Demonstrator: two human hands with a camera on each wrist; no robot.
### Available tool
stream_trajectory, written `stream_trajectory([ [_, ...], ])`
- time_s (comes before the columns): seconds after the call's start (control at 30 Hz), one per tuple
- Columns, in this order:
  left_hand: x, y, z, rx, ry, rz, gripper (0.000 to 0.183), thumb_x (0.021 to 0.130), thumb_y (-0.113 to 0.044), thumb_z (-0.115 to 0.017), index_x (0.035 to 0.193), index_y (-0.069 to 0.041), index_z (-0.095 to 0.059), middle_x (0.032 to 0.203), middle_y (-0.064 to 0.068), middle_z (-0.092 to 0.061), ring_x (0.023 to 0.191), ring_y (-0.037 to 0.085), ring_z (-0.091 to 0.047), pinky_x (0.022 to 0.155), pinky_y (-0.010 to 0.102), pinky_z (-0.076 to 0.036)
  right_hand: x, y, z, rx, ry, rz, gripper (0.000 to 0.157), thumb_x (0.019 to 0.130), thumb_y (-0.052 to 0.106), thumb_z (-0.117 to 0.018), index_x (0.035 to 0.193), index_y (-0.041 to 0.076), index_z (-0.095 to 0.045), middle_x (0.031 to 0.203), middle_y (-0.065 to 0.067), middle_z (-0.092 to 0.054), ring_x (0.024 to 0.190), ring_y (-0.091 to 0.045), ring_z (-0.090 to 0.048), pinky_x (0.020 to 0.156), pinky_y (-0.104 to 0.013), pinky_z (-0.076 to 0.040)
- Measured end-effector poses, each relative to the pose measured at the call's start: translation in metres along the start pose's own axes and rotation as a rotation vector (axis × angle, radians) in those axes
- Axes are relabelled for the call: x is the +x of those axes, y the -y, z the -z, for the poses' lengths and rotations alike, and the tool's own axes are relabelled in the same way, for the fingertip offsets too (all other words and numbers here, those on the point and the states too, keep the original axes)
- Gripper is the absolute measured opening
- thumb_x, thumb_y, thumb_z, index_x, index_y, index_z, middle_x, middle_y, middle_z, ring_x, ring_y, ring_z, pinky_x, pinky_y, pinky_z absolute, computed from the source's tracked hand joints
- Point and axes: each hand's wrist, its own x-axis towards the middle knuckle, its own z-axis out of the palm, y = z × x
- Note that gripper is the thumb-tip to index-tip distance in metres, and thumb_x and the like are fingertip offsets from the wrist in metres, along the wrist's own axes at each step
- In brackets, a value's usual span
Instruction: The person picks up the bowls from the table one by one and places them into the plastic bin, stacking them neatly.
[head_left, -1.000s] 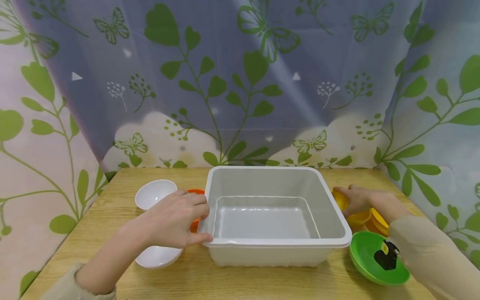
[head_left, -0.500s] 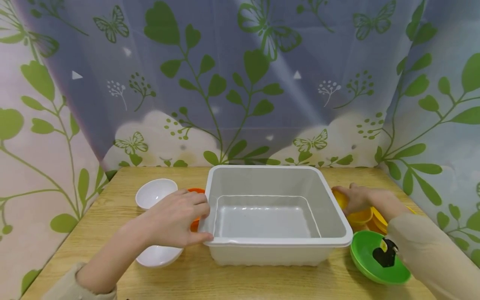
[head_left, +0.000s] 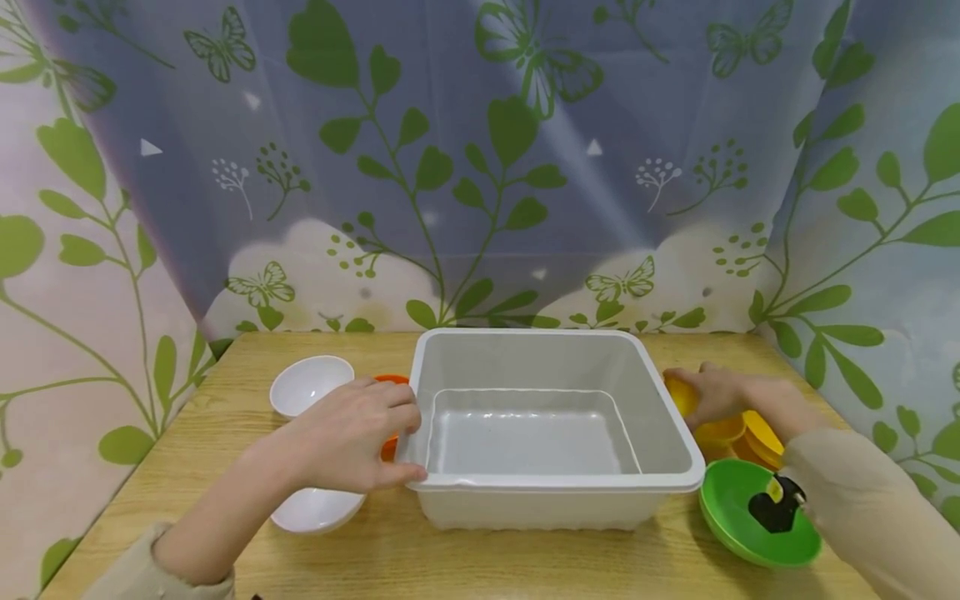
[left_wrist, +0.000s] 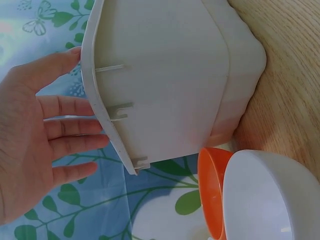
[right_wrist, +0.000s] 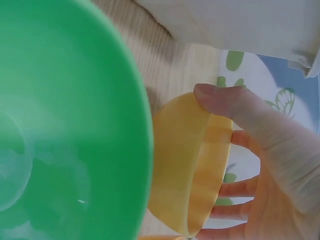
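Observation:
A large off-white plastic tub (head_left: pixel 540 507) stands in the middle of the wooden table, with nothing inside it. My left hand (head_left: pixel 360 437) is at its left rim. In the left wrist view the thumb touches that rim and the other fingers lie nearly straight beside it. On the tub's right, my right hand (head_left: pixel 716 393) holds a yellow bowl (right_wrist: pixel 175 165) by the rim. Its thumb lies on one side and the fingers reach the other. A green bowl (head_left: pixel 731 504) sits nearer the front, close to the right forearm.
Two white bowls (head_left: pixel 309 388) are at the left, one partly under the left forearm. Between them and the tub is an orange bowl (head_left: pixel 389 452), mostly hidden in the head view. More yellow ware (head_left: pixel 761 442) sits beside the right wrist. A leaf-patterned cloth (head_left: pixel 450 208) hangs behind the table.
Both hands stay nearly where they were, the left at the tub's rim and the right at the yellow bowl. The right forearm has shifted very slightly.

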Motion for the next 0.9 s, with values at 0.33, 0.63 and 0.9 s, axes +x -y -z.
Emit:
stream_trajectory([
  [0.33, -0.001, 0.001, 0.000, -0.013, -0.007, 0.000, 0.033, 0.075, -0.045, -0.071, 0.079, -0.016, -0.055, 0.081, -0.009, -0.045, 0.068, 0.008, -0.042, 0.066, 0.027, -0.036, -0.005, 0.003, 0.012, -0.021, -0.038, 0.012, 0.098, 0.068, 0.048, -0.074, 0.141, 0.000, -0.029, 0.127, -0.043, -0.030, 0.114, -0.059, -0.034, 0.081, -0.071, -0.032],
  [0.63, 0.000, 0.001, -0.001, -0.020, 0.009, 0.009, 0.034, 0.074, -0.045, -0.070, 0.077, -0.017, -0.051, 0.079, -0.010, -0.044, 0.066, 0.007, -0.039, 0.065, 0.026, -0.035, -0.014, -0.001, 0.022, -0.032, -0.078, -0.004, 0.099, 0.066, 0.049, -0.074, 0.139, 0.001, -0.030, 0.119, -0.039, -0.037, 0.105, -0.051, -0.042, 0.078, -0.065, -0.038],
  [0.9, 0.000, 0.001, -0.001, -0.012, -0.004, -0.003, 0.034, 0.075, -0.045, -0.070, 0.078, -0.017, -0.052, 0.079, -0.011, -0.043, 0.067, 0.007, -0.040, 0.066, 0.026, -0.036, -0.022, -0.001, 0.032, -0.048, -0.102, -0.014, 0.099, 0.067, 0.051, -0.073, 0.140, 0.001, -0.030, 0.122, -0.039, -0.035, 0.106, -0.054, -0.039, 0.077, -0.068, -0.036],
])
